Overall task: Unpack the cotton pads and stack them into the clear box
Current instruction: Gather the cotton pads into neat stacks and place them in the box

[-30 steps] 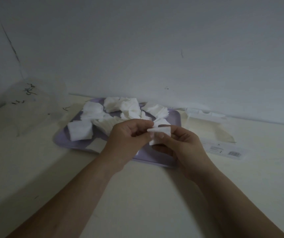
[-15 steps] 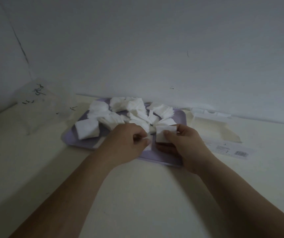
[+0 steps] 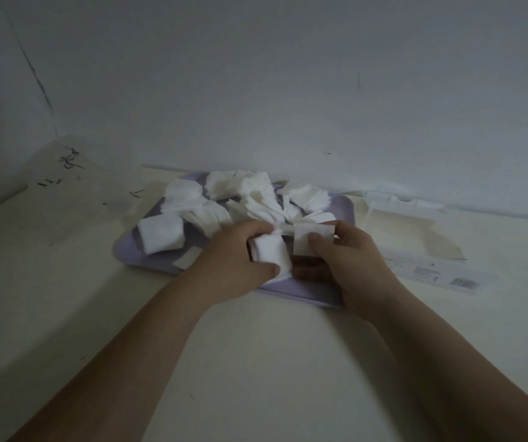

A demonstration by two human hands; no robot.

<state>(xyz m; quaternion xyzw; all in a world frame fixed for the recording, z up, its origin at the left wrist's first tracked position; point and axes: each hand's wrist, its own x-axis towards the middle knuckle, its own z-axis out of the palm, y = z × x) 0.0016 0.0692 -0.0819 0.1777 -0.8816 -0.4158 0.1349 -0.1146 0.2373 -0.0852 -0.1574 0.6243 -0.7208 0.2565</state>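
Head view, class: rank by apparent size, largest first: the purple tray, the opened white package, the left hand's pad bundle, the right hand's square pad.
1. purple tray
2. opened white package
3. Unranked: the pad bundle in the left hand and the square pad in the right hand look alike, both partly covered by fingers.

Cotton pads (image 3: 253, 199) heaped on tray (image 3: 342, 205), torn packaging (image 3: 415, 237) right of tray

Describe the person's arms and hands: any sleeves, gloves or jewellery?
The left hand and right hand wear no gloves, and no rings show. The left forearm and right forearm show no sleeves, watch or bracelet up to the frame edge. Dim light may hide small marks.
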